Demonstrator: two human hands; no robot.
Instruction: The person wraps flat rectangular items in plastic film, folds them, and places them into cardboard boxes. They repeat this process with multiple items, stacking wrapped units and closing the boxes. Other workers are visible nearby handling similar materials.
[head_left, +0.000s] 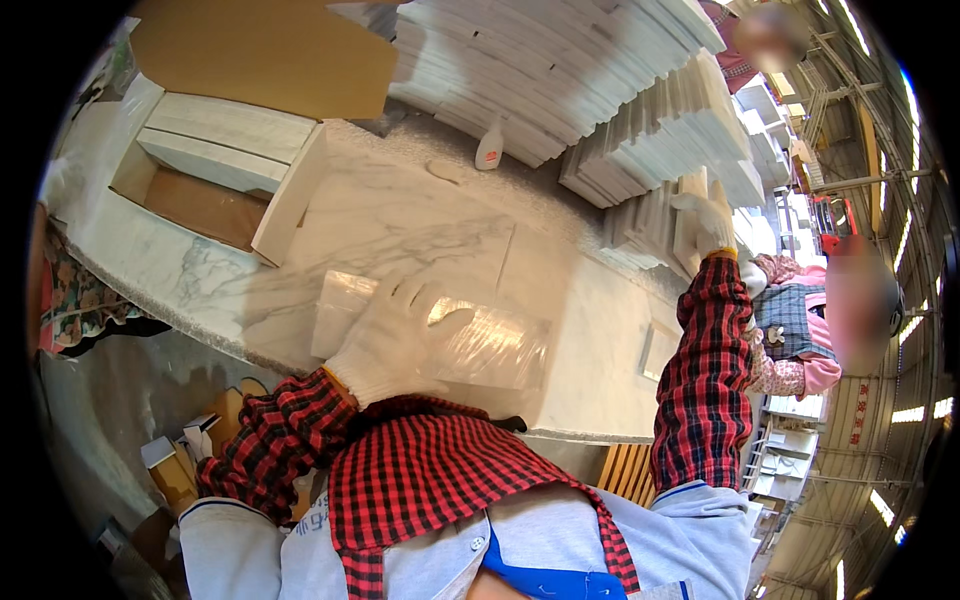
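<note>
My left hand, in a white knitted glove, lies with fingers spread on a flat pale tile piece wrapped in clear film. The wrapped piece rests on the marble-topped table in front of me. To the right, my stretched-out right hand, also gloved, grips a white stone tile at the end of a row of upright tiles. Part of its grip is hidden by the glove.
An open cardboard box with pale tiles inside stands at the left. Tall stacks of tiles line the table's far side, beside a white squeeze bottle. A co-worker in a checked apron is at the right; another person's patterned clothing shows at left.
</note>
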